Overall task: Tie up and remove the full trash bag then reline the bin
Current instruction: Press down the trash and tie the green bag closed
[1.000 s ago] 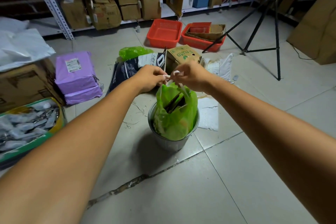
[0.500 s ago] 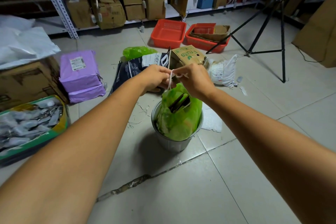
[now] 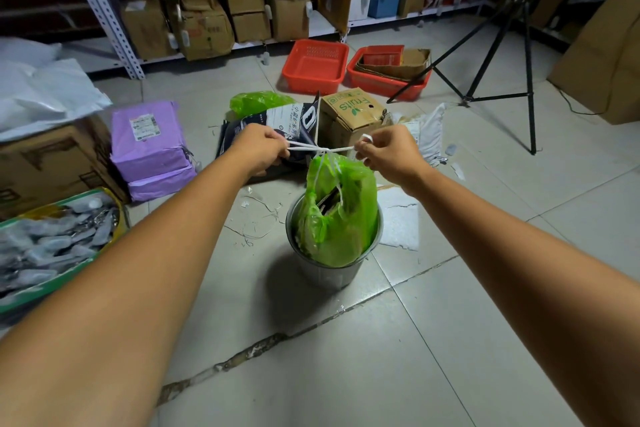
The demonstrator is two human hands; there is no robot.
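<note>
A green trash bag (image 3: 341, 215) sits in a small metal bin (image 3: 329, 272) on the tiled floor, its top gathered above the rim with dark rubbish showing through a gap. A white drawstring (image 3: 323, 149) is knotted at the bag's neck and stretched taut sideways. My left hand (image 3: 261, 149) grips the string's left end. My right hand (image 3: 386, 152) grips the right end, with a loop of string poking out above the fingers. The two hands are spread apart on either side of the knot.
Behind the bin lie a loose green bag (image 3: 258, 102), a dark package (image 3: 270, 130) and a cardboard fruit box (image 3: 349, 114). Purple parcels (image 3: 149, 146) and a tray of packets (image 3: 52, 246) are at left. Two red baskets (image 3: 315, 66) and a black tripod (image 3: 498, 55) stand further back.
My hands were close together at the bag's top; they have now pulled apart sideways, drawing the white string tight into a knot at the bag's neck.
</note>
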